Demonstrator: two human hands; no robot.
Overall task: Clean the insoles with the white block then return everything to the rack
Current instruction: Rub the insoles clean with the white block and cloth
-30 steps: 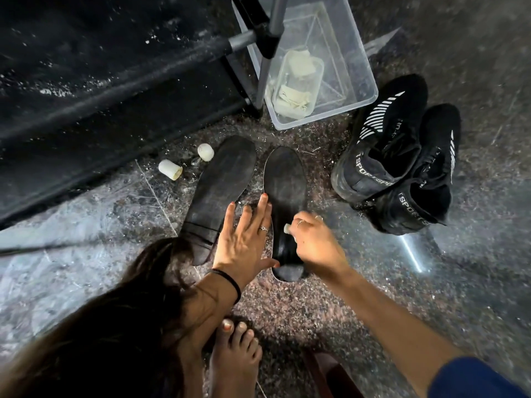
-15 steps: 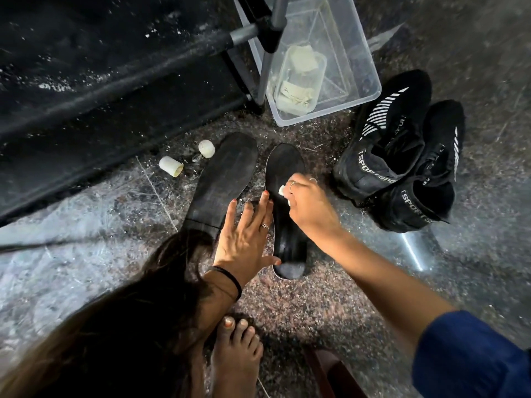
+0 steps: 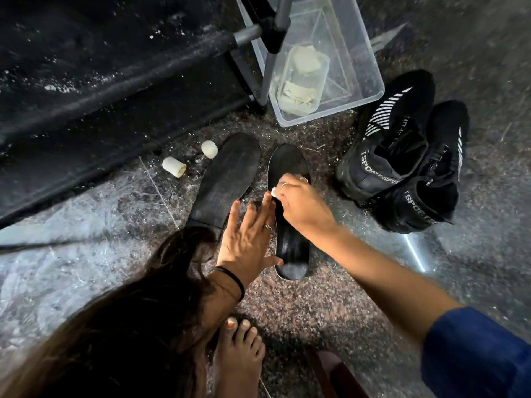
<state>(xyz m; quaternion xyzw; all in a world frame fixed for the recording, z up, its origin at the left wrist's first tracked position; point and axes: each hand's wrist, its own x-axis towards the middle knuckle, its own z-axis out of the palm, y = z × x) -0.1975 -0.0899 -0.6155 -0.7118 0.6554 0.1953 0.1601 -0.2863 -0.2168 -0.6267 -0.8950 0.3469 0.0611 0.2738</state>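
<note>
Two insoles (image 3: 227,179), two shoes (image 3: 402,150), one bin (image 3: 370,70).

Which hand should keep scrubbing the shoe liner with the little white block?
The right hand: it already pinches the white block against the insole. The left hand lies flat, steadying that insole's edge.

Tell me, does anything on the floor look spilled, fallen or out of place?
Yes. Two small white caps lie tipped over on the floor beside the left insole, and pale crumbs are scattered around them and on the black rack shelf. Nothing looks damaged.
</note>
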